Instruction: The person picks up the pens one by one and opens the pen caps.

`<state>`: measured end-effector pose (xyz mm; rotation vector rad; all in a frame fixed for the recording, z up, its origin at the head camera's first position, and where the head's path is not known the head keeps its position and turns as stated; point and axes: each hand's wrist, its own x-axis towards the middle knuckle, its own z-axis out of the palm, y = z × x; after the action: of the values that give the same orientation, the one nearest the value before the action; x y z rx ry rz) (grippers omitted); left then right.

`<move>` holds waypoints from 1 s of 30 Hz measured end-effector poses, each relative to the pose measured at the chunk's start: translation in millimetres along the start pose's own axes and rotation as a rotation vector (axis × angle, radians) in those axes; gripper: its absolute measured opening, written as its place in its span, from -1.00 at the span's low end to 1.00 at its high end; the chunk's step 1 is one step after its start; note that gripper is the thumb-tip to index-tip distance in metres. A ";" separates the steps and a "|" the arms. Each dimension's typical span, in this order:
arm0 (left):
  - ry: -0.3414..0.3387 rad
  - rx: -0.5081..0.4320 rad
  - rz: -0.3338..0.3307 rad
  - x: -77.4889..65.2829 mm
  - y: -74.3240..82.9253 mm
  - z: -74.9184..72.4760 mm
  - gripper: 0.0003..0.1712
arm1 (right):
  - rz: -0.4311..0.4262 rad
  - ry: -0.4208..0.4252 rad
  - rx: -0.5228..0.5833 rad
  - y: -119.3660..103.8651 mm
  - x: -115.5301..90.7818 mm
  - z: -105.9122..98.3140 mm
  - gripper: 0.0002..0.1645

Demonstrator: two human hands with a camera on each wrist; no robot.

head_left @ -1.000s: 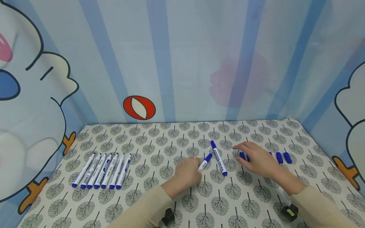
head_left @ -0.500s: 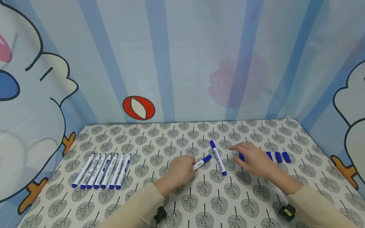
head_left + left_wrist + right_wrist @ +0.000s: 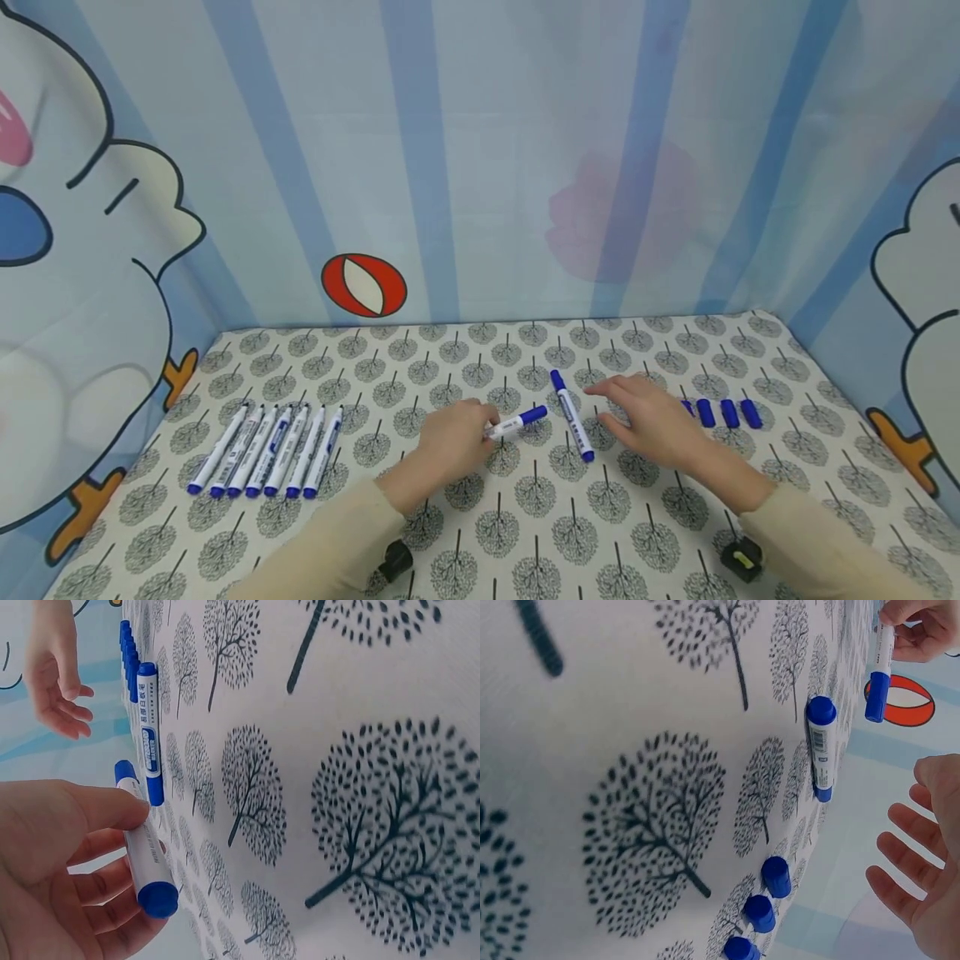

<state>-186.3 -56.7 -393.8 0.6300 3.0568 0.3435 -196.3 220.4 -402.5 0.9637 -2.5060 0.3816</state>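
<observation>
My left hand (image 3: 456, 439) pinches a capped whiteboard marker (image 3: 146, 844) between thumb and fingers, its blue cap pointing right in the head view. The left wrist view shows the blue end of its white barrel turned toward the camera. To the right, a second capped marker (image 3: 573, 421) lies on the cloth, apart from both hands. My right hand (image 3: 651, 421) hovers just right of that marker, fingers extended and holding nothing. Beneath and beyond it runs a row of loose blue caps (image 3: 730, 414), some hidden by the hand in the head view.
Several uncapped white markers (image 3: 276, 450) lie side by side at the left, dark tips pointing away. A tree-patterned cloth (image 3: 536, 533) covers the table. Behind it hangs a striped cartoon curtain (image 3: 495, 167).
My left hand has moved left with the marker, which has swung closer to level and away from the lying marker. My right hand has drifted slightly left, uncovering more caps on its right.
</observation>
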 end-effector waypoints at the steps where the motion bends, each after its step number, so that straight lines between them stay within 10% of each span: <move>1: -0.004 0.004 -0.005 -0.4 -1.0 -1.1 -0.75 | -0.011 0.005 -0.002 -0.9 1.3 0.5 -0.56; 30: 0.148 -0.004 0.133 -10.4 -10.7 -19.5 -0.74 | -0.036 -0.029 0.020 -34.2 30.0 14.8 -0.52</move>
<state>-181.8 -74.5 -377.5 0.8471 3.1600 0.4164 -197.1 172.8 -397.5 1.0280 -2.5119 0.3843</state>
